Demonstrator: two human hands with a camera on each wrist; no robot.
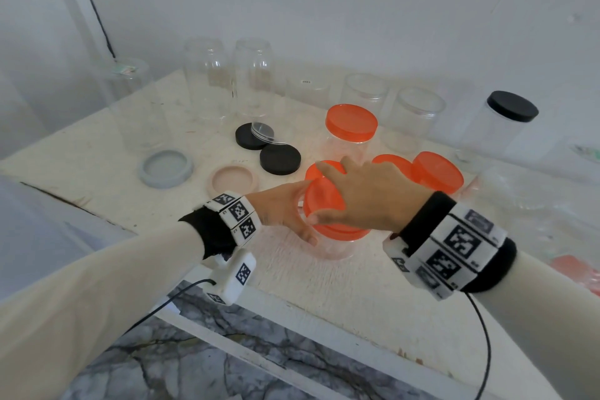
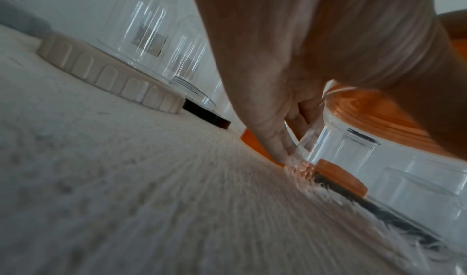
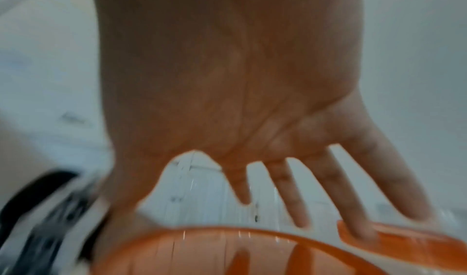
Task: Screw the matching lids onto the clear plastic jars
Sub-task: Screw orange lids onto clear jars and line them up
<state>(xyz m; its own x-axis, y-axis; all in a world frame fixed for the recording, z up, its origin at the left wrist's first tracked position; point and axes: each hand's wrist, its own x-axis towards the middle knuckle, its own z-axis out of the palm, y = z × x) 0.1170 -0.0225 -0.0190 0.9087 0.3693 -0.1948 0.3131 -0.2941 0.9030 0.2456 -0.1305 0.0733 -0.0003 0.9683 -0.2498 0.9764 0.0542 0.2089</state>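
Observation:
A clear plastic jar (image 1: pixel 334 250) stands near the table's front with an orange lid (image 1: pixel 328 201) on its mouth. My left hand (image 1: pixel 289 216) grips the jar's side from the left, thumb in front and fingers round the back; the left wrist view shows those fingers (image 2: pixel 278 139) against the clear jar wall (image 2: pixel 353 151) under the orange lid (image 2: pixel 374 109). My right hand (image 1: pixel 367 195) arches over the lid from above, thumb on the near rim and fingers reaching past the far rim. The blurred right wrist view shows the right hand's spread fingers (image 3: pixel 298 199) above the orange lid (image 3: pixel 202 251).
Loose orange lids (image 1: pixel 438 172) lie just behind my right hand. An orange-lidded jar (image 1: pixel 352 127) stands further back. Black lids (image 1: pixel 280 159), a grey lid (image 1: pixel 166 168) and a pink lid (image 1: pixel 232 183) lie to the left. Open clear jars (image 1: pixel 253 81) line the wall; a black-lidded jar (image 1: pixel 506 127) is at right.

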